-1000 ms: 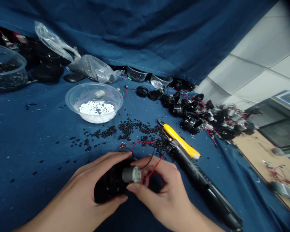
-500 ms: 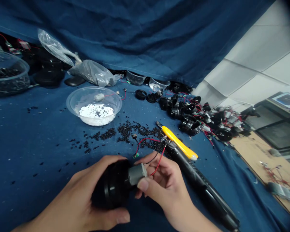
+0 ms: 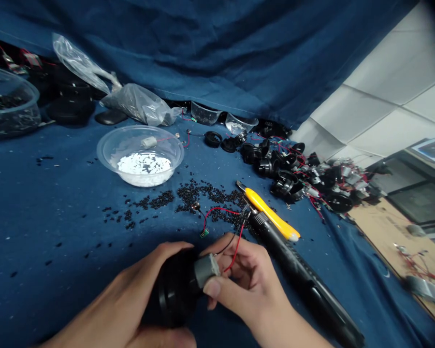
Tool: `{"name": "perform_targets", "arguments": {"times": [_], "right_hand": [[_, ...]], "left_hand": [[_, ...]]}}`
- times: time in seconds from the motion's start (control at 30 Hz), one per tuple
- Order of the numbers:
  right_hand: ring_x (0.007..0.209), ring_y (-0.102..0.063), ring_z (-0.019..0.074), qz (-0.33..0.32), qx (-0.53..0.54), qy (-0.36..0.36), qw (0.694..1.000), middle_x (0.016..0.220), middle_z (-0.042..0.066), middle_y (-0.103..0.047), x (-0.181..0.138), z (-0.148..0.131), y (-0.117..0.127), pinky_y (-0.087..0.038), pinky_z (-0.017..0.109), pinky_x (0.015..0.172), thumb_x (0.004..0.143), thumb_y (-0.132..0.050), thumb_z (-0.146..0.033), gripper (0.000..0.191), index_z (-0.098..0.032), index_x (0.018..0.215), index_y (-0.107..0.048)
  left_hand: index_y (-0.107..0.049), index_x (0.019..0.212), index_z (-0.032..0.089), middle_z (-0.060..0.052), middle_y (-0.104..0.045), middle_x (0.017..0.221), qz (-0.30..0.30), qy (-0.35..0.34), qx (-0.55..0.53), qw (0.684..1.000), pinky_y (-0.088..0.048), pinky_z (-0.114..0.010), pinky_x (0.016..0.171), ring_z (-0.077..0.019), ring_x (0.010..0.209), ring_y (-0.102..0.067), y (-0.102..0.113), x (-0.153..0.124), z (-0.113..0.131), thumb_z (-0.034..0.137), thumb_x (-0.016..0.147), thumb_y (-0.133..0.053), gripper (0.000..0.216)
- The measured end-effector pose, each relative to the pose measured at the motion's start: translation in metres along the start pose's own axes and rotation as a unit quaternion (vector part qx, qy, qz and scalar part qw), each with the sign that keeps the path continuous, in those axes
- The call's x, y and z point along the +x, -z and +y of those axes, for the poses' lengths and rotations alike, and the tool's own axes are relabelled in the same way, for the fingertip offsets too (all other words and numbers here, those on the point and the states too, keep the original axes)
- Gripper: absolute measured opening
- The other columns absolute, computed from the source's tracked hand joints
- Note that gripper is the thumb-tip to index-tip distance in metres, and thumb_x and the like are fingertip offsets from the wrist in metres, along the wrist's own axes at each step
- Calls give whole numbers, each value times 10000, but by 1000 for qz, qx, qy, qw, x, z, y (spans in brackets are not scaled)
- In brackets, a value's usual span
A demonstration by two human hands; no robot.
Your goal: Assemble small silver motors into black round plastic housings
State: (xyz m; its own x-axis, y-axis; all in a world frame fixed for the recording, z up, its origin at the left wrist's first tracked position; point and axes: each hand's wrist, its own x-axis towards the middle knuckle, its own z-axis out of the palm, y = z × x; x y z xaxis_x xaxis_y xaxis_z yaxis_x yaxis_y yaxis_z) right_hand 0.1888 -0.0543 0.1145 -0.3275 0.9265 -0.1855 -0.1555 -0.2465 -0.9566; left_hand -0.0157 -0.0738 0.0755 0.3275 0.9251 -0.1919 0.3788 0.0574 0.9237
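My left hand (image 3: pixel 130 299) is wrapped round a black round plastic housing (image 3: pixel 176 290) low in the middle of the head view. A small grey motor (image 3: pixel 205 270) sits at the housing's right side, and my right hand (image 3: pixel 244 285) pinches it between thumb and fingers. From the motor a red wire (image 3: pixel 238 247) and a black one run up to metal ends near the screwdriver tip. Another red wire leads on to a tiny green circuit board (image 3: pixel 204 233). Just right of my right hand lies a black electric screwdriver (image 3: pixel 304 280), with a yellow utility knife (image 3: pixel 271 215) alongside it.
A clear bowl (image 3: pixel 105 157) holds white bits and a motor. Small black pieces (image 3: pixel 188 193) are scattered on the blue cloth. A plastic bag (image 3: pixel 141 104) and a larger tub (image 3: pixel 18 116) stand at the back left. Black housings and wired motors (image 3: pixel 333 183) are heaped at right.
The housing and my left hand have shifted slightly right and down, and the housing is turned a little. The motor stays pinched in my right hand.
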Motion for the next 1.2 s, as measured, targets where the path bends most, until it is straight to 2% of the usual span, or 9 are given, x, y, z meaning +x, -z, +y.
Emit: {"name": "perform_targets", "arguments": {"times": [0.27,0.43,0.57,0.63,0.7,0.87,0.97,1.1,1.2], "right_hand": [[532,-562,71,-8,17,-25,1000,624,-49,-591,2,2,-1,-462,167,527,646,-901,-234,321,-150,776,-621],[520,-586,74,-34,85,3,996,647,-38,-631,9,3,0,-458,160,490,661,-901,-317,344,-148,807,-640],[534,-621,76,-49,182,-48,981,678,-5,-672,14,5,5,-376,127,433,707,-867,-423,401,-145,867,-627],[496,-563,55,-74,214,-79,971,646,-14,-642,15,6,7,-350,126,423,685,-870,-462,435,-143,822,-608],[437,-453,28,-105,226,-100,963,585,-47,-565,14,7,8,-309,127,407,698,-849,-491,444,-145,761,-579],[425,-421,49,-145,219,-137,955,533,-52,-520,14,14,5,-344,162,432,714,-798,-563,469,-154,728,-569],[439,-450,64,-143,193,-130,962,548,-27,-565,18,19,6,-358,177,440,682,-796,-580,479,-161,690,-564],[404,-429,74,-114,131,-98,980,501,-32,-528,21,22,7,-344,196,412,704,-773,-548,444,-155,647,-575],[446,-425,70,-53,77,-45,995,569,-52,-538,17,18,7,-330,190,436,745,-781,-357,256,-157,769,-624]], "left_hand": [[-559,1270,387,-12,-679,1247,-5,-32,4,999,-508,-365,974,-302,1158,-624,2,2,9,765,665,-680,723],[-478,1290,361,6,-747,1021,-14,-92,-38,995,-580,-316,797,-265,923,-719,9,8,22,755,661,-698,774],[-438,1310,379,36,-727,971,119,-138,93,979,-571,-330,775,-255,890,-710,9,8,32,558,670,-795,755],[-486,1253,376,41,-693,1010,184,-166,162,955,-550,-321,790,-235,915,-683,6,7,38,428,707,-769,618],[-517,1197,366,50,-664,1040,212,-212,194,934,-515,-310,859,-199,932,-657,4,6,45,359,743,-734,503],[-532,1165,311,34,-570,1041,201,-314,204,905,-465,-233,813,-143,922,-596,4,9,67,322,775,-741,442],[-525,1176,280,1,-539,1144,183,-352,209,894,-446,-255,899,-172,1043,-566,4,14,71,343,776,-754,465],[-489,1198,284,4,-592,1131,153,-322,175,918,-434,-292,905,-188,1047,-578,0,15,58,258,797,-689,449],[-502,1190,318,35,-608,1129,144,-281,162,935,-432,-288,891,-179,1033,-589,-2,13,47,246,770,-690,466]]}}
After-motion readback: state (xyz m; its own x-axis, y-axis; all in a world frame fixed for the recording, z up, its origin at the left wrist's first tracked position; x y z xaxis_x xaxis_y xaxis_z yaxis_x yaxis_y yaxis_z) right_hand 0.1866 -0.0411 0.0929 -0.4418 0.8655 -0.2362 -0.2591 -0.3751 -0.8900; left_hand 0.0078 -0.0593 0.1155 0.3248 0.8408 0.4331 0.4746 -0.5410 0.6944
